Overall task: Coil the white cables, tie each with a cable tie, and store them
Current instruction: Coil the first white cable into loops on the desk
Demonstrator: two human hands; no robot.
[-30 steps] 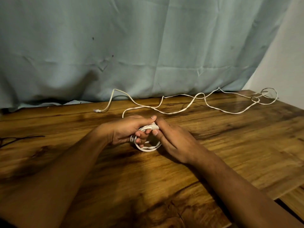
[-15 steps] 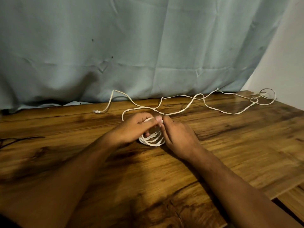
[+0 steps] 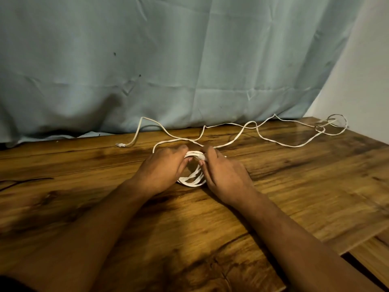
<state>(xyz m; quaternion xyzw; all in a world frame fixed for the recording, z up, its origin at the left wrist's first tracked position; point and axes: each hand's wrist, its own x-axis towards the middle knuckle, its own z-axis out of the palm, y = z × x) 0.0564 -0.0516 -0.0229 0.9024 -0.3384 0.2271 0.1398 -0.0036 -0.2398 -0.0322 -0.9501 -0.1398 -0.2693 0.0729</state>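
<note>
- Head view: the 2 hands meet near the middle of the table [image 3: 294,186]. The left hand [image 3: 162,169] and the right hand [image 3: 223,175] each curl their fingers round the top of a small white coil [image 3: 192,180] resting on the wood between them.
- Behind them the loose cable [image 3: 248,125] snakes to the far right corner, below a pale blue curtain [image 3: 168,60].

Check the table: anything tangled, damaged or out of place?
Nothing damaged. The loose white cable sprawls across the table and bunches into tangled loops near its far right corner. The coil gripped by the left hand and right hand looks tidy.
</note>
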